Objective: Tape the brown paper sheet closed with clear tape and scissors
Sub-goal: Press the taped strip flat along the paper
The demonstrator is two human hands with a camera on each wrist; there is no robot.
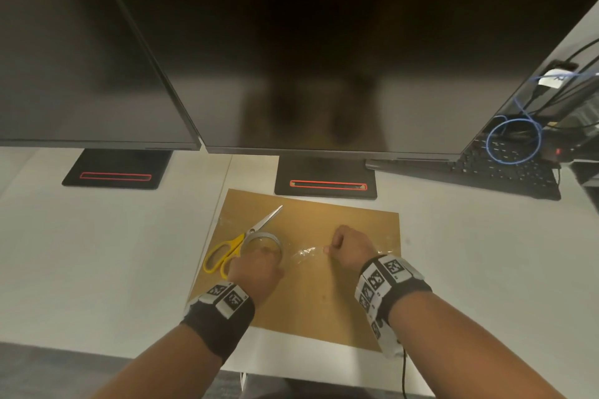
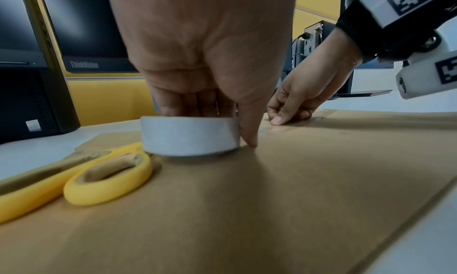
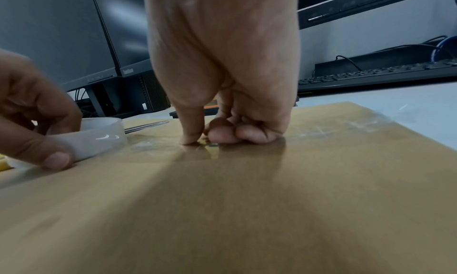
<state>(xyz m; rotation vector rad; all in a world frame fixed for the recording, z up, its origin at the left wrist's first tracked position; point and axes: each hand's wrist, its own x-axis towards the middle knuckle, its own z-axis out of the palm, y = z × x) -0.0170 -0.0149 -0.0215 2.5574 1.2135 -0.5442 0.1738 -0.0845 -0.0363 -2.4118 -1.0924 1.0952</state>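
The brown paper sheet (image 1: pixel 311 272) lies flat mid-surface, thin and floppy. At nine o'clock our left hand (image 1: pixel 254 272) curls round the tape roll (image 1: pixel 262 244); at three, our right hand (image 1: pixel 350 248) pinches the clingy strip's (image 1: pixel 304 253) end.

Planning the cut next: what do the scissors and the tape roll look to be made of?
Scissors: bright metal blades, plain grey sheen; yellow handles, likely matte plastic. Tape roll: glossy translucent film, seemingly plastic, glinting in the right wrist view; its side looks pale grey.
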